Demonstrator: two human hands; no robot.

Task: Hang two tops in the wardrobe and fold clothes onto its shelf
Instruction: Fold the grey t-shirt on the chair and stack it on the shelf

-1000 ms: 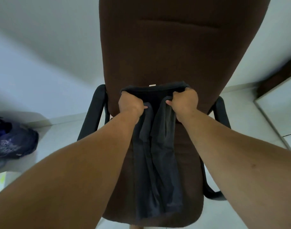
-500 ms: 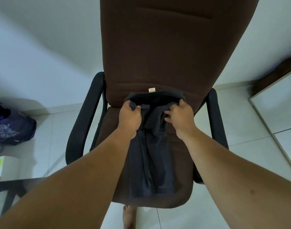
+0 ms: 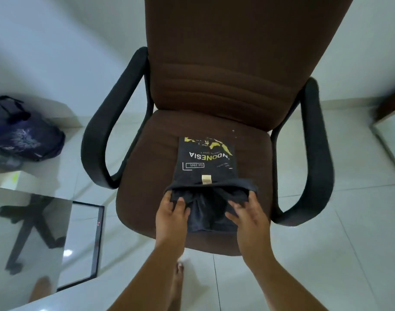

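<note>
Far left on the floor: a dark blue bag (image 3: 24, 133), well apart from everything else. Below it, a glass table (image 3: 57, 232) with a black edge, showing a dim reflection of chair legs.

At centre, a brown office chair (image 3: 214, 86) with black armrests, seen from above. On its seat, a folded black T-shirt (image 3: 206, 158), print facing up, with "INDONESIA" readable upside down, yellow shapes above the lettering and a small pale tag at the collar end. Far part of the shirt lying flat on the seat; near part doubled over toward the seat's front edge, bunched and creased.

Left hand (image 3: 172, 212) on the near-left corner of that doubled-over part, fingers bent over the fold and tips pressing into the cloth; whether pinching it or only pressing cannot be told. Cloth reaching away from this grip toward the chair back, and to the right across to the other hand.

Right hand (image 3: 246, 212) on the near-right corner, fingers spread and fairly straight, laid across the fabric, thumb side toward the middle. Between the two hands, a bare strip of dark, wrinkled fabric. Both forearms coming in from the bottom edge.

Beneath the seat's front edge, a bare foot (image 3: 178, 277) on the pale tiled floor (image 3: 326, 254). At far right, a slanted pale panel, partly cut off.
</note>
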